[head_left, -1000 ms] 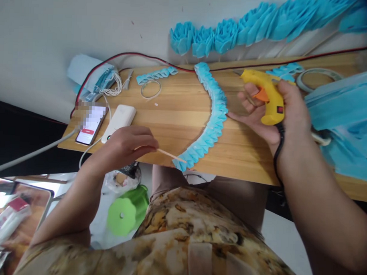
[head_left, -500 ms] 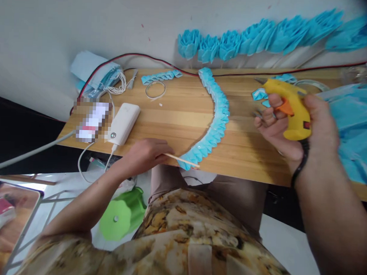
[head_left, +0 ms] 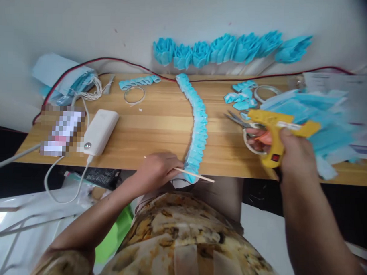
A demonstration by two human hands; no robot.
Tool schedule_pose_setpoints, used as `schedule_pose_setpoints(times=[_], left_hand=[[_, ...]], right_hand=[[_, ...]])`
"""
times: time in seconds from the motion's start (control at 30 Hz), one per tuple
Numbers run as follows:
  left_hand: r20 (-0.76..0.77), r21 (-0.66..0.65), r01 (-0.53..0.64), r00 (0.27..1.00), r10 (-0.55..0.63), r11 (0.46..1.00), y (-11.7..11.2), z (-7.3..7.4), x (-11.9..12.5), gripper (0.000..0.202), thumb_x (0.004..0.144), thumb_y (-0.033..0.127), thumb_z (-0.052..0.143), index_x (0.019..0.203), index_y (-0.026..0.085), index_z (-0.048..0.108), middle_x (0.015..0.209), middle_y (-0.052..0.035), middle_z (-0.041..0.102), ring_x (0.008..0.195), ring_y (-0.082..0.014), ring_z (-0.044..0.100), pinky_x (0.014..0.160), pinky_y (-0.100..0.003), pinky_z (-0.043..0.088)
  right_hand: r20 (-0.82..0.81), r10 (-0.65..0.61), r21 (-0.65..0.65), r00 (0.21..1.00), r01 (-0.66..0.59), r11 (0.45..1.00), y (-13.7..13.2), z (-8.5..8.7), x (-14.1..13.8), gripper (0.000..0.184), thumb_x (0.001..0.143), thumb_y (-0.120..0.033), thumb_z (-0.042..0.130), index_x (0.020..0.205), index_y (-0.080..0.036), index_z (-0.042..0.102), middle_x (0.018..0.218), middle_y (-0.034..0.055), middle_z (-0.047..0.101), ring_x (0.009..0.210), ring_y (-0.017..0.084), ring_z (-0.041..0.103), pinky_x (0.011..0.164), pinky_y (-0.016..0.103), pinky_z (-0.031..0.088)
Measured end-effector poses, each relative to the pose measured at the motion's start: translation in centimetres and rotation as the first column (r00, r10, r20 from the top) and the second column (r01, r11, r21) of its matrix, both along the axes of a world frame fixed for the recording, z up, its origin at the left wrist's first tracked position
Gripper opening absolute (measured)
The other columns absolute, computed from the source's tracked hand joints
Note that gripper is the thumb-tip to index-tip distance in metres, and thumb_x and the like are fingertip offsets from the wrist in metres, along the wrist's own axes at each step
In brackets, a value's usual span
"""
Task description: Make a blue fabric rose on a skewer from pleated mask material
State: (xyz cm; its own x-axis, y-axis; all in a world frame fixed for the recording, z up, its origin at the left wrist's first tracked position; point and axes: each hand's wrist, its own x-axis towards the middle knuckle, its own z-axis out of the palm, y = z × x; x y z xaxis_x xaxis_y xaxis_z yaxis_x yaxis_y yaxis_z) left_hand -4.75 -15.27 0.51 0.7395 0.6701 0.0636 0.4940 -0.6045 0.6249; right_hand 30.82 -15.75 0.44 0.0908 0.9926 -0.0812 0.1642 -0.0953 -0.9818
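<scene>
— Starting with the left hand (head_left: 160, 167)?
— Grasping a thin wooden stick (head_left: 198, 176) in curled fingers, with a short tip peeping out behind the knuckles. Running slantwise from there across the near end of the pleated blue strip (head_left: 199, 126).
— Touching the strip too?
— Cannot tell. Very close to its edge with the fingertips, at any rate.
— And the strip itself, where exactly?
— Lying in a gentle curve across the middle of the wooden table (head_left: 159, 128), from near the back right up to the front edge.
— Now the right hand (head_left: 295, 153).
— Wrapped round the handle of a yellow glue gun (head_left: 278, 134), well apart from the strip, nozzle to the left. Fingers by the orange trigger (head_left: 264, 137); cannot tell about any squeeze on it.
— Nearby, on the table?
— Scissors (head_left: 236, 119) with parted blades, partly covered by that hand and the gun. Beyond them, small pleated blue pieces (head_left: 242, 95); to the right, a heap of blue sheets (head_left: 325, 118).
— Along the wall?
— A row of blue flowers (head_left: 222, 48).
</scene>
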Motion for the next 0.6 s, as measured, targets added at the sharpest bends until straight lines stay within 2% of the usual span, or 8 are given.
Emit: schedule_pose_setpoints(times=[0.07, 0.1, 0.17, 0.23, 0.3, 0.4, 0.5, 0.6], left_hand=[[0.027, 0.018, 0.001, 1.0, -0.002, 1.0, 0.0, -0.2, 0.7, 0.024, 0.106, 0.028, 0.053, 0.093, 0.018, 0.07, 0.086, -0.0052, 0.071, 0.081, -0.0177, 0.066, 0.072, -0.027, 0.042], [0.039, 0.017, 0.003, 0.999, -0.004, 1.0, -0.1, -0.2, 0.9, 0.023, 0.106, 0.027, 0.053, 0.093, 0.018, 0.07, 0.086, -0.0048, 0.071, 0.081, -0.0173, 0.066, 0.071, -0.026, 0.042], [0.055, 0.008, 0.008, 0.998, -0.009, 1.0, -0.1, -0.1, 1.0, 0.021, 0.105, 0.027, 0.054, 0.094, 0.018, 0.07, 0.086, -0.0042, 0.072, 0.08, -0.0166, 0.066, 0.071, -0.026, 0.042], [0.063, -0.003, 0.011, 0.998, -0.011, 1.0, -0.1, 0.2, 1.0, 0.021, 0.105, 0.025, 0.054, 0.094, 0.018, 0.069, 0.086, -0.0037, 0.072, 0.079, -0.0159, 0.066, 0.07, -0.025, 0.042], [0.071, -0.005, 0.009, 0.997, -0.009, 1.0, -0.1, 0.4, 0.8, 0.022, 0.105, 0.025, 0.053, 0.093, 0.018, 0.069, 0.084, -0.0034, 0.072, 0.078, -0.0155, 0.066, 0.07, -0.025, 0.043], [0.075, -0.019, 0.002, 0.997, 0.0, 1.0, 0.0, 0.5, 0.8, 0.025, 0.106, 0.026, 0.052, 0.091, 0.017, 0.07, 0.084, -0.0036, 0.072, 0.078, -0.0155, 0.066, 0.071, -0.025, 0.044], [0.071, -0.065, -0.003, 0.997, 0.008, 0.998, 0.1, 0.5, 0.7, 0.024, 0.106, 0.027, 0.053, 0.093, 0.018, 0.07, 0.086, -0.0039, 0.072, 0.08, -0.0158, 0.067, 0.072, -0.025, 0.045], [0.084, -0.088, -0.007, 0.996, 0.015, 0.996, 0.3, 0.5, 0.6, 0.023, 0.106, 0.03, 0.054, 0.095, 0.018, 0.071, 0.088, -0.004, 0.073, 0.081, -0.0157, 0.067, 0.072, -0.025, 0.045]], right_hand=[[0.298, -0.148, 0.034, 0.943, 0.145, 0.989, -0.2, 0.2, -0.1, 0.043, 0.094, -0.066, 0.05, 0.105, -0.035, 0.077, 0.095, 0.0091, 0.079, 0.088, 0.038, 0.071, 0.071, 0.055, 0.057], [0.469, -0.177, 0.098, 0.865, 0.149, 0.984, -0.2, 0.4, -0.4, 0.042, 0.094, -0.062, 0.053, 0.107, -0.03, 0.077, 0.098, 0.0104, 0.079, 0.093, 0.038, 0.072, 0.076, 0.055, 0.058], [0.697, -0.134, 0.167, 0.704, 0.021, 0.986, -0.1, 0.5, -1.2, 0.048, 0.092, -0.055, 0.058, 0.127, -0.025, 0.071, 0.119, 0.0131, 0.077, 0.11, 0.04, 0.071, 0.087, 0.056, 0.058], [0.833, -0.072, 0.174, 0.549, -0.136, 0.975, 0.0, 0.4, -1.8, 0.061, 0.092, -0.048, 0.06, 0.148, -0.024, 0.056, 0.133, 0.014, 0.072, 0.118, 0.04, 0.069, 0.089, 0.054, 0.058], [0.904, -0.022, 0.134, 0.426, -0.235, 0.963, 0.0, 0.0, -2.1, 0.068, 0.093, -0.042, 0.06, 0.157, -0.024, 0.045, 0.133, 0.0144, 0.072, 0.113, 0.039, 0.071, 0.083, 0.05, 0.059], [0.951, -0.002, 0.102, 0.308, -0.309, 0.946, 0.0, -0.5, -2.1, 0.072, 0.093, -0.034, 0.059, 0.161, -0.022, 0.038, 0.13, 0.0153, 0.072, 0.11, 0.037, 0.071, 0.08, 0.046, 0.058], [0.969, -0.003, 0.089, 0.245, -0.341, 0.936, 0.0, -0.2, -2.0, 0.067, 0.095, -0.034, 0.06, 0.158, -0.02, 0.041, 0.129, 0.0169, 0.071, 0.112, 0.037, 0.069, 0.083, 0.047, 0.057], [0.973, -0.001, 0.092, 0.229, -0.388, 0.917, -0.5, 0.9, -2.0, 0.056, 0.096, -0.034, 0.06, 0.149, -0.018, 0.052, 0.13, 0.0179, 0.071, 0.113, 0.038, 0.068, 0.089, 0.05, 0.055]])
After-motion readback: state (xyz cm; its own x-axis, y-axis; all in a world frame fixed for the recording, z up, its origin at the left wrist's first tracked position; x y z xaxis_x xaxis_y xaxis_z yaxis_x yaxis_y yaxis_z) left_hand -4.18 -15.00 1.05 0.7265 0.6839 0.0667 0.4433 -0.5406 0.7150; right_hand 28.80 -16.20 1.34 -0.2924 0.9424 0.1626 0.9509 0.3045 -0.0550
